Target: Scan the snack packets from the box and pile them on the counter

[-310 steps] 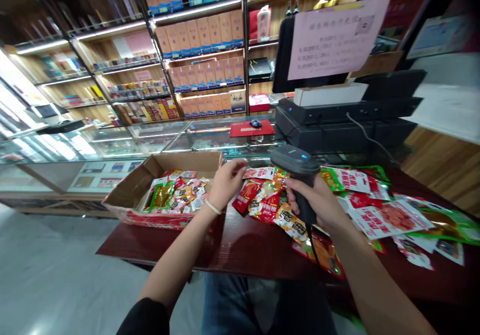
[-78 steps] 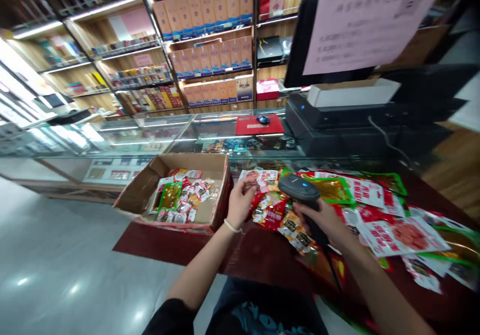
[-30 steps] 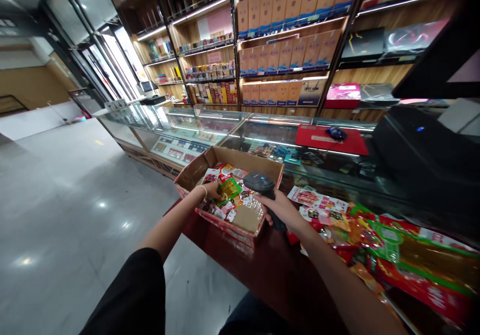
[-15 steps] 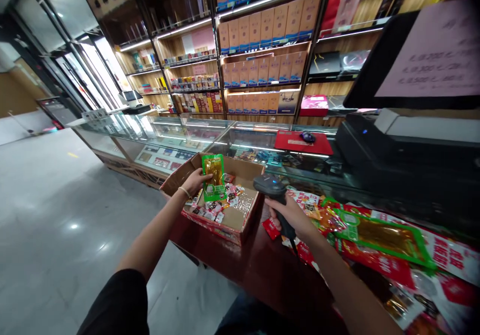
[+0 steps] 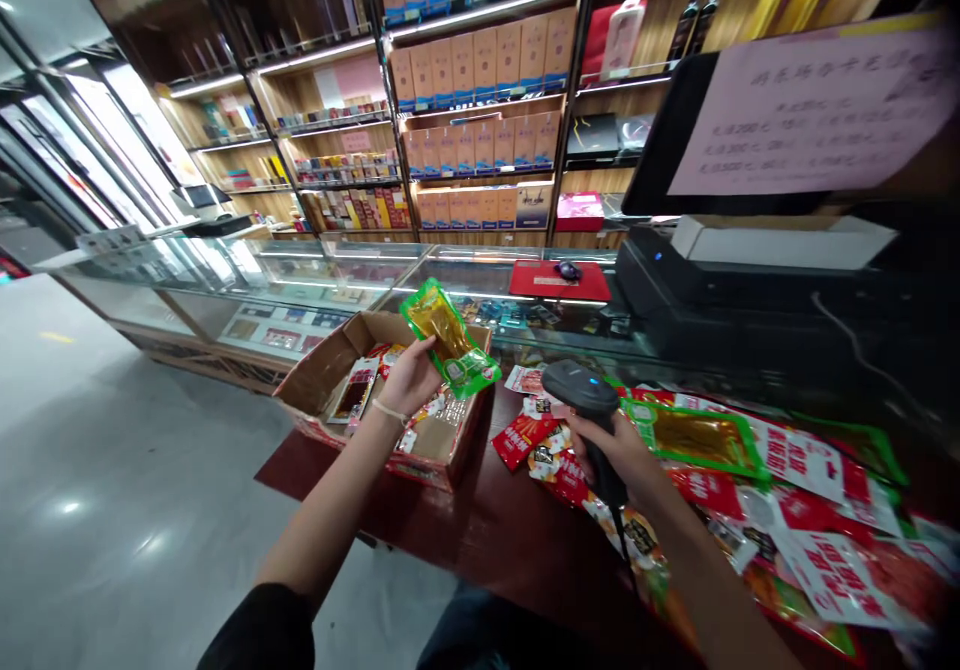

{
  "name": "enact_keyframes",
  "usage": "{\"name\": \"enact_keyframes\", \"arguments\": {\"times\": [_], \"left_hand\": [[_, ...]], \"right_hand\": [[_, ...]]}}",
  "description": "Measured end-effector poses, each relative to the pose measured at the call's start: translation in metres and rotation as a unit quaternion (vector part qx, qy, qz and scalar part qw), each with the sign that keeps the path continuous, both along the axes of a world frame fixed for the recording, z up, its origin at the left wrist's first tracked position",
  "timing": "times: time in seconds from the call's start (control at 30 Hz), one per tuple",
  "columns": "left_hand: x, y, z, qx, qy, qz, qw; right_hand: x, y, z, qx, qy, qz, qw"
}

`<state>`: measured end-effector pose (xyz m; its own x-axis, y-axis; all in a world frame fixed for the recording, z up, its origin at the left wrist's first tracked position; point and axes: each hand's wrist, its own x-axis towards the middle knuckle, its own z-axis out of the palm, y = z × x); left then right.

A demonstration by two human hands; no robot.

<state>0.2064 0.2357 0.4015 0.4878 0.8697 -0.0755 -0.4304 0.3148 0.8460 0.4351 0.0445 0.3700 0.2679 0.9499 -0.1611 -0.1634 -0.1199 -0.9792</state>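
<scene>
My left hand [image 5: 411, 378] grips a green-edged snack packet [image 5: 450, 340] with a golden middle, held tilted above an open cardboard box [image 5: 457, 450]. Inside that box lie several small packets, among them a white-and-dark packet [image 5: 354, 390]. In my right hand [image 5: 611, 440] is a black barcode scanner [image 5: 581, 387] with a blue light on top, its cord hanging below. Red and white snack packets [image 5: 525, 437] lie under and around the scanner. Another green-edged packet [image 5: 694, 438] rests on the pile to the right.
A dark red tabletop [image 5: 465, 520] carries the box and pile. Behind stands a glass display counter [image 5: 322, 260] with a red mat [image 5: 551, 282] and a mouse [image 5: 568, 270]. A black register [image 5: 720, 300] with a paper-covered screen [image 5: 795, 115] rises at right. Boxed goods fill the back shelves.
My left hand has turned the green packet from upright to a slant and moved it right, toward the scanner. The scanner has shifted right in my right hand; the whole view has swung right.
</scene>
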Motion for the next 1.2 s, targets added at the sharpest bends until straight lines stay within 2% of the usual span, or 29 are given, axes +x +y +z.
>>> {"name": "enact_keyframes", "arguments": {"times": [0.13, 0.27, 0.4, 0.53, 0.6, 0.7, 0.8, 0.97, 1.07, 1.2], "left_hand": [[0.035, -0.037, -0.001, -0.043, -0.051, -0.032, 0.997], [0.058, -0.066, -0.015, -0.083, -0.056, -0.103, 0.990], [0.071, -0.077, -0.034, -0.092, -0.048, -0.163, 0.981], [0.081, -0.086, -0.042, -0.051, -0.032, -0.123, 0.991], [0.085, -0.092, -0.043, -0.039, -0.033, -0.124, 0.991], [0.090, -0.101, -0.046, -0.076, -0.051, -0.194, 0.977], [0.096, -0.100, -0.058, -0.168, -0.091, -0.272, 0.943], [0.109, -0.082, -0.096, -0.319, -0.115, -0.389, 0.857], [0.121, -0.069, -0.120, -0.325, -0.066, -0.417, 0.846], [0.144, -0.054, -0.142, -0.254, 0.016, -0.451, 0.856]], "right_hand": [[0.017, -0.021, -0.003, -0.026, 0.008, -0.044, 0.999], [0.032, -0.039, -0.008, -0.014, 0.031, -0.090, 0.995], [0.038, -0.052, -0.008, -0.010, 0.049, -0.110, 0.993], [0.040, -0.058, -0.005, -0.010, 0.057, -0.120, 0.991], [0.041, -0.059, -0.005, -0.014, 0.055, -0.123, 0.991], [0.045, -0.061, -0.007, -0.022, 0.052, -0.136, 0.989], [0.053, -0.065, -0.012, -0.014, 0.034, -0.138, 0.990], [0.072, -0.082, -0.017, -0.036, -0.026, -0.150, 0.988], [0.083, -0.097, -0.013, -0.062, -0.064, -0.163, 0.983], [0.090, -0.115, -0.004, -0.082, -0.075, -0.136, 0.984]]}}
